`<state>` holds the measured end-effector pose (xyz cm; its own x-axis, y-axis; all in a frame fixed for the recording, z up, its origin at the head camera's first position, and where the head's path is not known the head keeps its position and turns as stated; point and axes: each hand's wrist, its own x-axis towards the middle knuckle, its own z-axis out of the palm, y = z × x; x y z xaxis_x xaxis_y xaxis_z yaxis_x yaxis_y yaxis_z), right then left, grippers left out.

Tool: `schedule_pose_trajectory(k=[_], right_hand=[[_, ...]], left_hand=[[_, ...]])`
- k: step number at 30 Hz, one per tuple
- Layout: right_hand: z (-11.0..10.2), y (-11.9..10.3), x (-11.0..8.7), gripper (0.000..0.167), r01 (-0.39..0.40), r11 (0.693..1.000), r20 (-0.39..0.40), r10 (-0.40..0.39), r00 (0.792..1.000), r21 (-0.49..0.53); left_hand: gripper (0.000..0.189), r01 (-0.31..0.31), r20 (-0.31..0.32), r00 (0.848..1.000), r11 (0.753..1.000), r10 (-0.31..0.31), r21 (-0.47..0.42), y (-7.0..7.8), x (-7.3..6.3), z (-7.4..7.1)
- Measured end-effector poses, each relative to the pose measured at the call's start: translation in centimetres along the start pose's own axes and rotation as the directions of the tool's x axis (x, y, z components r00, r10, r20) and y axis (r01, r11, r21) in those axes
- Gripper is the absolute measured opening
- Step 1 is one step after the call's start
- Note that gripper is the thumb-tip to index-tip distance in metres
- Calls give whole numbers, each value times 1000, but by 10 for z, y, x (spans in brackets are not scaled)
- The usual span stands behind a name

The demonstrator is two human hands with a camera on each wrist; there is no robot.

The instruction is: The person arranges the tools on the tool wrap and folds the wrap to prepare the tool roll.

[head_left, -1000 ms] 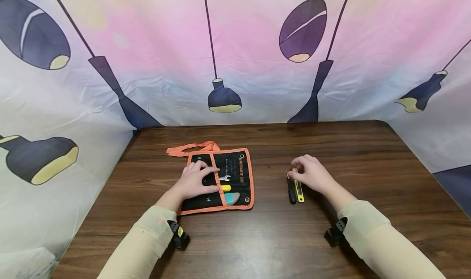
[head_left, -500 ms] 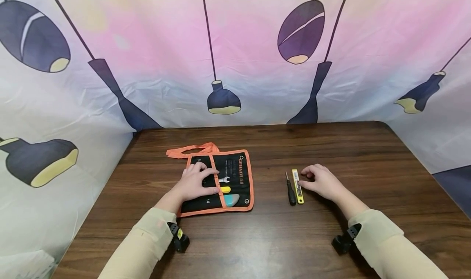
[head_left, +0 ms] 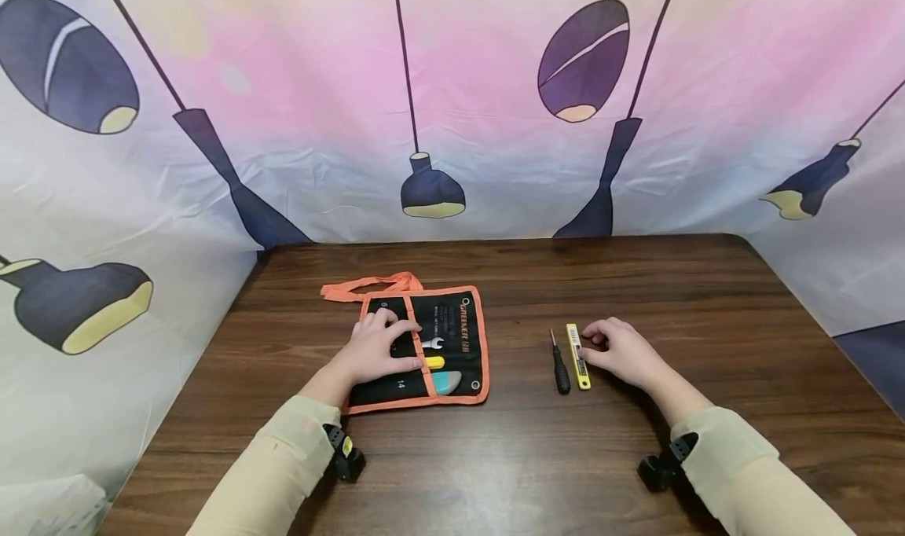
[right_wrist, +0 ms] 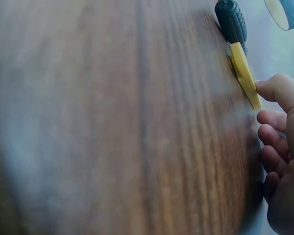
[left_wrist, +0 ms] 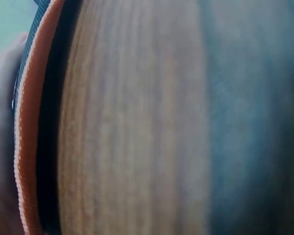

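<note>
A black tool pouch [head_left: 452,316] with orange trim lies flat at the left of the table. My left hand [head_left: 375,347] rests on it, fingers spread, fingertips at the orange pocket band. A small wrench [head_left: 434,343], a yellow end [head_left: 435,362] and a teal-grey end [head_left: 445,382] stick out of the pockets. To the right, a black-handled screwdriver [head_left: 560,367] lies beside a slim yellow strip-shaped tool [head_left: 578,357] with a printed label and a hole. My right hand [head_left: 618,351] is at that tool's right side, its thumb touching the edge in the right wrist view, other fingers loosely bent.
The brown wooden table [head_left: 488,465] runs back to a printed cloth backdrop [head_left: 339,127] with lamp drawings. An orange strap [head_left: 371,286] trails from the pouch's far left corner. The left wrist view shows mostly blurred wood and the pouch's orange edge [left_wrist: 32,122].
My right hand has moved off the top of the yellow tool to its right side. That tool has shifted slightly right, away from the screwdriver. My left hand has stayed on the pouch.
</note>
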<state>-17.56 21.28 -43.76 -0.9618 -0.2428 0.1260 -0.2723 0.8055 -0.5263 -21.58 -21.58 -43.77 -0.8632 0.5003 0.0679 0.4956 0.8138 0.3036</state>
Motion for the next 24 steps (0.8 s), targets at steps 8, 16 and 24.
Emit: schedule_pose_trajectory(k=[8,16,24], right_hand=[[-2,4,-2,30,-7,1000,2,7,1000,12],[-6,6,-4,27,-12,1000,18,11,1000,24],[-12,11,-8,28,-33,999,13,33,999,20]], left_hand=[[60,-1,-25,1000,999,0,-33,-3,0,2],[61,1,-30,1000,999,-3,-46,-3,-1,3],[60,-7,-38,999,999,5,-54,-3,-1,2]])
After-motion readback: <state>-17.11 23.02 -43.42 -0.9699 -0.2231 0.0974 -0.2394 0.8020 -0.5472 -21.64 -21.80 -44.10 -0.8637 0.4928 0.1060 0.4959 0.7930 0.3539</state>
